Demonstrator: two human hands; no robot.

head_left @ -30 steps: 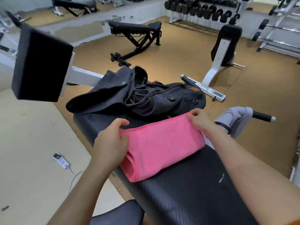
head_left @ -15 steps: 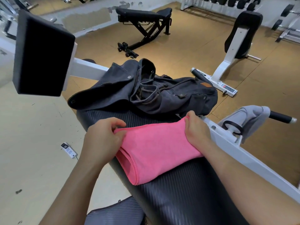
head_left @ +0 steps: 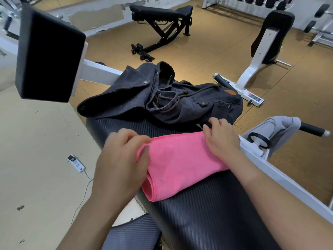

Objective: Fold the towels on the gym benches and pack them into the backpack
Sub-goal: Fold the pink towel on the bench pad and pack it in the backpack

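Pink towel [head_left: 180,159] folded on bench [head_left: 207,213], not yet packed.
Pinches left end with left hand [head_left: 120,159]; right hand [head_left: 221,139] fingers curled on far corner, probably gripping; backpack [head_left: 162,98] open behind.

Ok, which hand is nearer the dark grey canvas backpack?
Right. The right hand grips the far corner of the folded pink towel beside the backpack; the left hand holds its left end, farther off.

The pink towel [head_left: 182,159] is soft, matt, fine-napped cloth. The backpack [head_left: 162,98] is dark, matt canvas with metal snaps and braided cord. The bench [head_left: 207,213] pad is black, ribbed vinyl with slight sheen; its frame [head_left: 281,174] is glossy white-painted metal.
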